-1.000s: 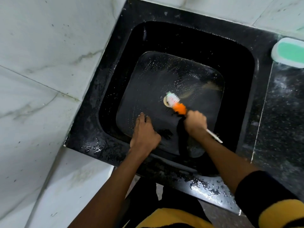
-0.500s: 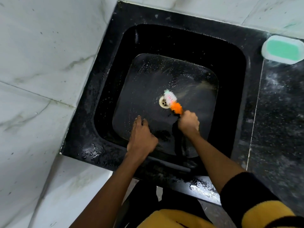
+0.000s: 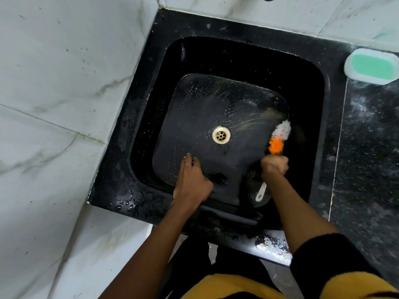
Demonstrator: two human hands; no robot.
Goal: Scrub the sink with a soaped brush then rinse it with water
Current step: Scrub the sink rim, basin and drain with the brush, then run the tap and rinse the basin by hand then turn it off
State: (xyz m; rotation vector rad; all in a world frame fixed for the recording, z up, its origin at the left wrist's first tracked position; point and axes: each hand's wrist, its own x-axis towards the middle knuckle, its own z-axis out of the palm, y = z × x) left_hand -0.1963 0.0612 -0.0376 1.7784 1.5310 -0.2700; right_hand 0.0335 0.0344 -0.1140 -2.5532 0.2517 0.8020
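A black square sink (image 3: 151, 87) fills the middle of the view, with a pale round drain (image 3: 221, 134) in its wet, soap-flecked floor. My right hand (image 3: 274, 165) is closed around a brush (image 3: 278, 137) with white and orange bristles and a white handle. The bristles press against the right side of the sink floor, right of the drain. My left hand (image 3: 192, 180) rests flat on the sink floor near the front wall, fingers spread, holding nothing.
A white soap dish with a green soap bar (image 3: 371, 65) sits on the speckled dark counter (image 3: 367, 147) at the right. White marble tiles (image 3: 54, 93) border the sink on the left and behind. Water drops lie on the front rim.
The brush has moved from over the drain to the right side of the sink floor, uncovering the drain. My left hand stays planted in the same place.
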